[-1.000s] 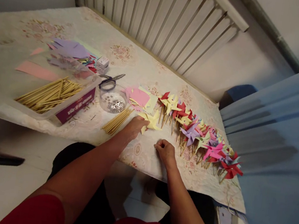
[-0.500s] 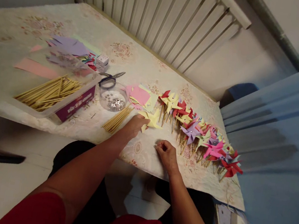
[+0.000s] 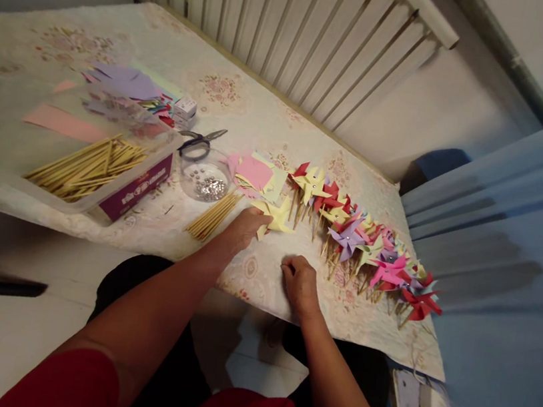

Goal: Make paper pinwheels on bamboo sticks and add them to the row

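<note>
Right hand: I saw my right hand (image 3: 300,280) resting near the front edge of the bench (image 3: 260,283), fingers curled into a loose fist; I could not tell whether anything small was pinched inside. Against the frame half a second before it had barely shifted, only a touch further right.
Left hand: my left hand (image 3: 244,226) lay flat with fingers extended, the tips pressing on the yellow pinwheel (image 3: 277,216). It had held that same spot through both earlier frames.
Yellow pinwheel: it lay on the bench just beyond my left hand, at the near end of the pinwheel row, unmoved.
Loose sticks: a small bundle of sticks (image 3: 212,215) lay just left of my left hand, as before.
Pinwheel row: the finished pinwheels (image 3: 371,244) ran off to the right in red, yellow, purple and pink, unchanged.
Paper squares: pink and yellow paper squares (image 3: 255,175) sat just behind the yellow pinwheel.
Dish: a clear dish (image 3: 205,181) with small shiny bits stood left of the squares, scissors (image 3: 199,143) behind it.
Tray: a clear tray (image 3: 101,196) of sticks sat further left.
View: the whole scene had slid very slightly as my head moved.
</note>
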A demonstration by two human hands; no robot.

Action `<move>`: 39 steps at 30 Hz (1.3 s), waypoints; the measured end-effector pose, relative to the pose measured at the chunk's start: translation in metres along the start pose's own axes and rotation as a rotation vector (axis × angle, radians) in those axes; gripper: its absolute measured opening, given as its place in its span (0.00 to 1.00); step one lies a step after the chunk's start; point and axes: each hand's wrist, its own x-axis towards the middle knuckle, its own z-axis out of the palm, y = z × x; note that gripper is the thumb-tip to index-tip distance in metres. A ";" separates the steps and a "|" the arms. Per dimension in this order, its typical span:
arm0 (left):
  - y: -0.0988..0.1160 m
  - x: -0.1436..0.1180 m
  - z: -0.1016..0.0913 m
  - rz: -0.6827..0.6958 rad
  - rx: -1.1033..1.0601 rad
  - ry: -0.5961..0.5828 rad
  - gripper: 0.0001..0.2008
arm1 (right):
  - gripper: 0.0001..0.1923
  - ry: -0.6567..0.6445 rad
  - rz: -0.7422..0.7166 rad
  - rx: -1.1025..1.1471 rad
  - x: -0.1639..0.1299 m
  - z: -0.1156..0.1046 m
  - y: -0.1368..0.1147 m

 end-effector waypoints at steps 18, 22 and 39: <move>-0.004 0.003 -0.002 0.100 0.056 -0.038 0.05 | 0.08 -0.104 0.074 -0.296 0.007 -0.006 -0.016; -0.002 0.001 -0.001 0.101 0.074 -0.041 0.05 | 0.08 -0.041 0.142 -0.165 0.008 -0.024 -0.015; -0.003 -0.005 0.003 0.158 0.112 -0.140 0.10 | 0.06 0.247 -0.036 0.105 0.068 -0.026 -0.058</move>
